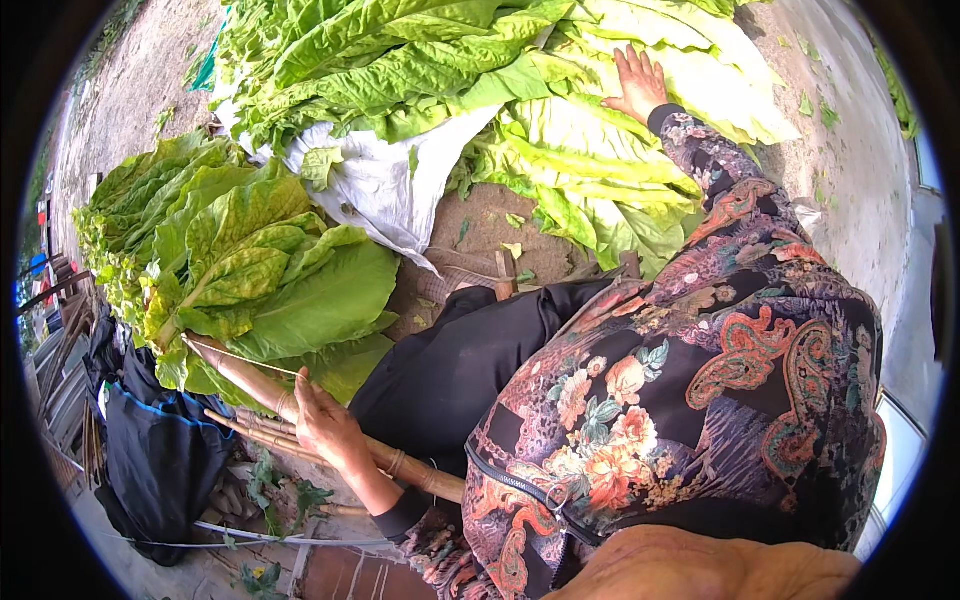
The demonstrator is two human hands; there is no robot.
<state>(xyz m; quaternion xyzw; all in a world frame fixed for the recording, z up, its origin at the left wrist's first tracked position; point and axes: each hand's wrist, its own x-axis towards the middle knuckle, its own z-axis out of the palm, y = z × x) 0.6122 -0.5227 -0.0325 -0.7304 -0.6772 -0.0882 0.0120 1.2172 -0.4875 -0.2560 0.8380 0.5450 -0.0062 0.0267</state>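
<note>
My left hand lies over a bamboo pole, its fingers closed on a thin pale string. That string runs along the pole to a bunch of large green, partly yellow-spotted leaves, which look like tobacco leaves, gathered at the pole's far end. Up at the far right, my right hand is stretched out with fingers spread, touching a heap of similar pale green leaves. Nothing shows gripped in it. The black-trousered leg lies between the two leaf piles.
A white sheet lies partly under the far heap. At the left a black bag with blue trim sits beside stacked sticks. Several thin bamboo canes lie below the pole. Wooden posts stand near the leg.
</note>
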